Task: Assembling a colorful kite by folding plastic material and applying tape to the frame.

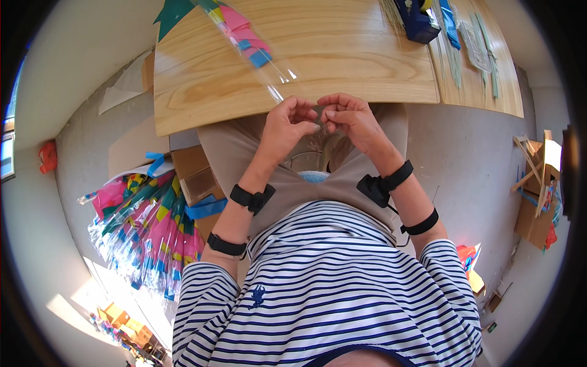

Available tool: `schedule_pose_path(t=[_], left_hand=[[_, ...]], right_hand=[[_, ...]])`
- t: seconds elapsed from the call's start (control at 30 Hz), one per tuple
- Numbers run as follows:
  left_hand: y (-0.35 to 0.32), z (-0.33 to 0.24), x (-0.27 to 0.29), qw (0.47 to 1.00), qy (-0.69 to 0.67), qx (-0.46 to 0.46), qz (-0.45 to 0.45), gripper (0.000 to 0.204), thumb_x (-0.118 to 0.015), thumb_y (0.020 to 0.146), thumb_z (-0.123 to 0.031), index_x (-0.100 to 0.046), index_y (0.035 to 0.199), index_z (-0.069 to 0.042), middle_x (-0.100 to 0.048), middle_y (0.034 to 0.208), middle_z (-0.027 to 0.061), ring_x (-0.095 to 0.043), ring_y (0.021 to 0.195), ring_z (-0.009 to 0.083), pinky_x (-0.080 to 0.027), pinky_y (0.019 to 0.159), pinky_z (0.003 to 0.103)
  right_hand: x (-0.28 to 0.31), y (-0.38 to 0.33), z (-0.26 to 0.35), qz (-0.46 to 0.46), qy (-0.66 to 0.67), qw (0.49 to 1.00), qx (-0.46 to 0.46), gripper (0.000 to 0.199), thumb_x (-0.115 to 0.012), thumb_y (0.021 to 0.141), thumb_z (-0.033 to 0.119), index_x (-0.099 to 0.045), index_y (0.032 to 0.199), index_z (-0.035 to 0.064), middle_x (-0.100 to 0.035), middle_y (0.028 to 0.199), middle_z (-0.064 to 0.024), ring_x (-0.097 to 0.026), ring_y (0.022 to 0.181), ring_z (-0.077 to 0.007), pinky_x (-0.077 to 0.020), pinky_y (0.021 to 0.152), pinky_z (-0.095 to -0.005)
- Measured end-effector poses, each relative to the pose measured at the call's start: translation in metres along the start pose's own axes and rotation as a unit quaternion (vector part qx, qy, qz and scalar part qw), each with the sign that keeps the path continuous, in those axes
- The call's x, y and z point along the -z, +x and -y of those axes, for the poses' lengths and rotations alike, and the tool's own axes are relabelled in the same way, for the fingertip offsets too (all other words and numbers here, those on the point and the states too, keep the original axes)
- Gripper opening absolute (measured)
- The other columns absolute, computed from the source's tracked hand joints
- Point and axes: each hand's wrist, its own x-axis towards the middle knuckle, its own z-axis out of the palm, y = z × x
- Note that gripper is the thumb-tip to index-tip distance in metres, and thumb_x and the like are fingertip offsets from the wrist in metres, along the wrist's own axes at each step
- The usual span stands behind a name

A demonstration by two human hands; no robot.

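My left hand (288,121) and my right hand (350,120) meet just off the front edge of the wooden table (342,61), above my lap. Thumbs and fingertips are pinched on both; anything between them is too small or clear to make out. Beyond the left hand, a long clear plastic sleeve (282,74) lies slanting across the table, its near end close to my knuckles. Inside it shows a folded pink, blue and yellow piece (247,38) that looks like fabric.
A dark blue tape dispenser (418,23) stands far right, with blue strips (449,27), a clear packet (474,48) and thin pale green sticks (491,58) beyond it. Left of my legs, many-coloured plastic-wrapped pieces (147,229) lie heaped beside a cardboard box (199,177).
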Motion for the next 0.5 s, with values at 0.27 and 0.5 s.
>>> schedule_pose_path(t=[0.27,0.5], left_hand=[[0.005,0.007,-0.001,0.996,-0.071,0.029,0.041,0.037,-0.068,0.080,0.008,-0.064,0.117,0.002,-0.073,0.095,0.0081,-0.068,0.087,0.0116,-0.055,0.077,0.025],[0.004,0.016,0.010,0.998,0.031,0.048,0.006,0.037,-0.069,0.079,0.004,-0.064,0.116,0.002,-0.071,0.091,0.0070,-0.067,0.084,0.0114,-0.055,0.078,0.025]], right_hand=[[-0.003,0.000,-0.003,0.012,0.028,0.999,0.023,0.028,-0.061,0.095,0.000,-0.064,0.122,-0.0044,-0.069,0.094,-0.0078,-0.063,0.076,-0.0120,-0.0520,0.072,-0.0253],[0.011,-0.009,0.006,-0.069,-0.090,0.993,0.042,0.026,-0.063,0.095,0.003,-0.066,0.120,-0.0033,-0.069,0.090,-0.0051,-0.062,0.074,-0.0107,-0.0510,0.070,-0.0237]])
